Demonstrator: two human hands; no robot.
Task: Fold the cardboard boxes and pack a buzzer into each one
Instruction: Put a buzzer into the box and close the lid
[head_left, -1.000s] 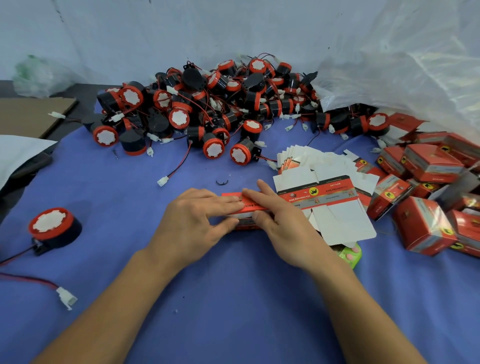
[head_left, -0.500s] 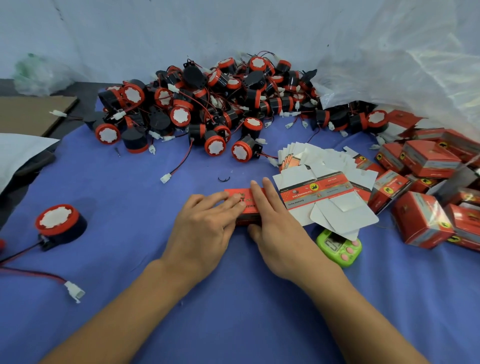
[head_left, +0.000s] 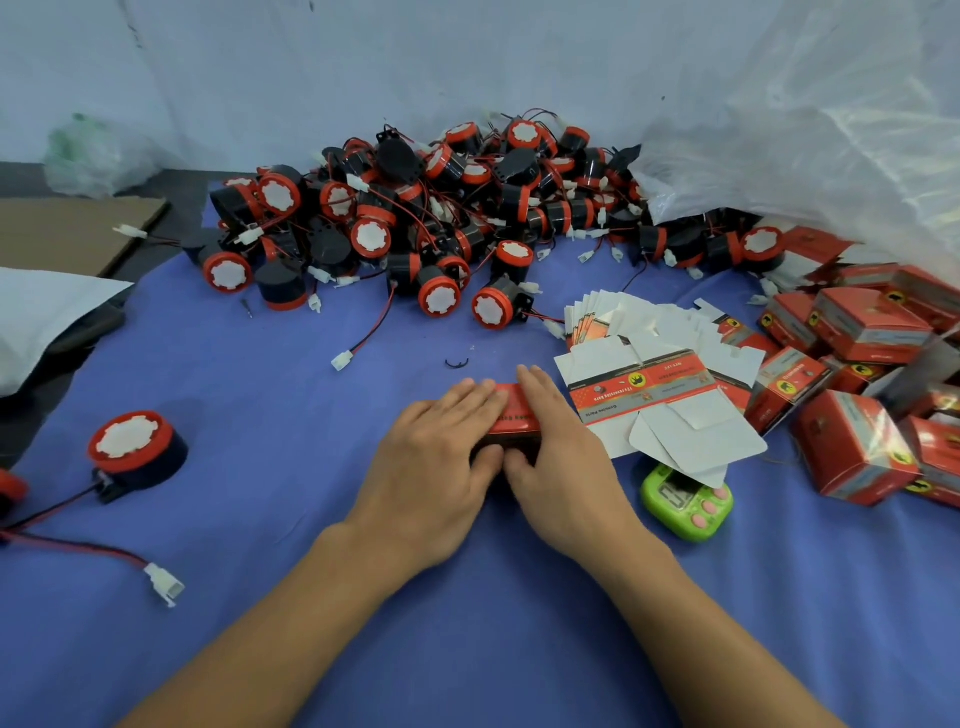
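Observation:
A red cardboard box lies in the middle of the blue cloth. My left hand and my right hand both hold it, fingers laid over its top and thumbs against its near side. The hands hide most of the box. Flat box blanks fan out just right of my right hand. A big pile of black and red buzzers with wires fills the back of the cloth. One single buzzer stands apart at the left, and its wire ends in a white connector.
Several folded red boxes are heaped at the right edge, under a clear plastic bag. A green timer lies next to my right wrist. A brown cardboard sheet and a white bag lie at the far left.
Both hands have closed in over the red box, thumbs now meeting at its near side. The view has shifted slightly, and the green timer shows more fully.

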